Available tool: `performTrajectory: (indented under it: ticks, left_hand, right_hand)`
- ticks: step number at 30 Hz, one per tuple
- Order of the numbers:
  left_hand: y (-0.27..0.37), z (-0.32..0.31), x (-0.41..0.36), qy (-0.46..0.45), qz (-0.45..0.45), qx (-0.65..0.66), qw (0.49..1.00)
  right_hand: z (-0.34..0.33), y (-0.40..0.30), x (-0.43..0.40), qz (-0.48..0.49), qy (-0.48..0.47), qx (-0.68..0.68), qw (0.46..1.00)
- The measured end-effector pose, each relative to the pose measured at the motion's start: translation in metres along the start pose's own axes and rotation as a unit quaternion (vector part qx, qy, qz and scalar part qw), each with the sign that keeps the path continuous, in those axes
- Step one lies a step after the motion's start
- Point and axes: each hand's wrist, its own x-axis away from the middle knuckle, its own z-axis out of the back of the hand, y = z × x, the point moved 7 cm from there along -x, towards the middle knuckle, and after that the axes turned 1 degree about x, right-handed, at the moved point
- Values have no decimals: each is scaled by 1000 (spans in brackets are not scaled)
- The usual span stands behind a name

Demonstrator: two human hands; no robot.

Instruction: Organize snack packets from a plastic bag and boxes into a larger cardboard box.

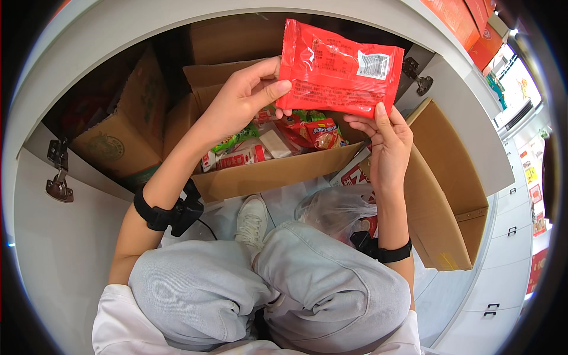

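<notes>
Both hands hold up a sealed red snack packet (328,82), its printed side with a barcode turned to me. My left hand (255,88) pinches the packet's left end between thumb and fingers. At the lower right corner, my right hand (386,133) grips it with the thumb in front. Beneath the packet, an open cardboard box (275,171) sits half inside the cabinet. Several packaged snacks lie in it, among them a red snack bag (326,134), a green packet (237,137) and a white block-shaped item (276,141). The raised packet hides part of the box.
An open cardboard carton (443,186) stands to the right, against a cabinet door (470,120). Another carton (120,137) is inside the cabinet at left, near a metal hinge (60,171). A clear plastic bag (337,208) lies on the floor by my right knee.
</notes>
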Motion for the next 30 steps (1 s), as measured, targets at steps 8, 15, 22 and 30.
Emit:
performTrajectory:
  ticks: [8,15,22,30]
  left_hand:
    - [9,-4,2,16,-13,-14,1000]
    - [17,-5,1,6,-22,-24,999]
    - [25,-7,-11,31,-35,-47,998]
    - [28,-13,-2,64,-32,-37,997]
  right_hand:
    - [2,-1,-1,0,4,5,1000]
    - [1,-3,-3,1,-3,18,1000]
    - [1,-13,-15,18,-12,37,999]
    - [0,-15,-14,15,5,47,999]
